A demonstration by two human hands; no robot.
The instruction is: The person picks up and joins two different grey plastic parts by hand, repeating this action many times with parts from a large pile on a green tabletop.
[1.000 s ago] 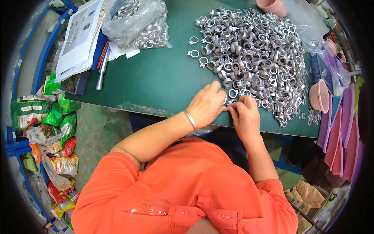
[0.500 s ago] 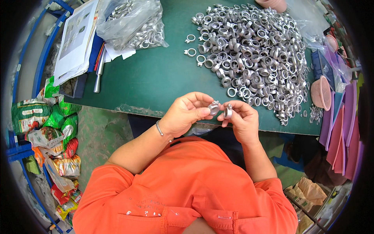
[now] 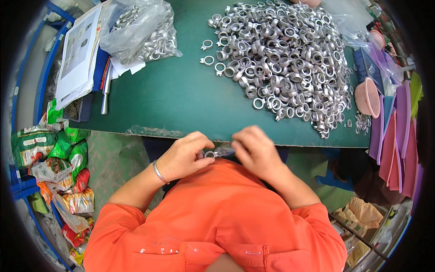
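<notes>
My left hand [image 3: 185, 153] is just in front of the table's near edge, its fingers closed on a grey metal ring [image 3: 210, 154] with a wide round opening. To its right, my right hand [image 3: 259, 152] is apart from it with bent fingers. Motion smears those fingertips, so whether they hold anything cannot be made out. Beyond my hands, a large heap of similar metal rings [image 3: 281, 59], many with a small lug, covers the right half of the green table [image 3: 154, 99]. A few single rings [image 3: 207, 60] lie off the heap's left side.
At the back left lie a clear plastic bag of rings [image 3: 158, 38], printed sheets [image 3: 81, 50] and a metal rod [image 3: 106, 93]. A pink basket [image 3: 367, 97] and pink and purple panels [image 3: 394, 145] line the right side. Colourful bags [image 3: 77, 158] fill the blue shelving at left.
Both hands have come down toward my body and moved apart. The left hand still has a ring; the ring formerly in my right hand is no longer visible there. The view has shifted slightly.
</notes>
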